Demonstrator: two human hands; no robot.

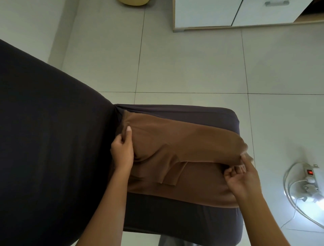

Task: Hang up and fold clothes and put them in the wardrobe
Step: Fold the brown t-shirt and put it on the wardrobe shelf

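A brown garment [175, 145] lies across the dark-covered seat cushion [201, 112], partly folded, with a sleeve or flap hanging over its middle. My left hand [122, 151] grips the garment's left edge, thumb up against the fabric, beside the sofa's back. My right hand [243, 177] pinches the right end of the upper folded layer and holds it slightly lifted over the cushion's right edge. The white wardrobe [228, 15] stands at the top right, its lower doors visible.
A large dark sofa back [43, 131] fills the left side. Pale floor tiles [192, 61] stretch between the cushion and the wardrobe. A white power strip [312, 177] with cables lies on the floor at right. A yellow object [133, 2] shows at the top edge.
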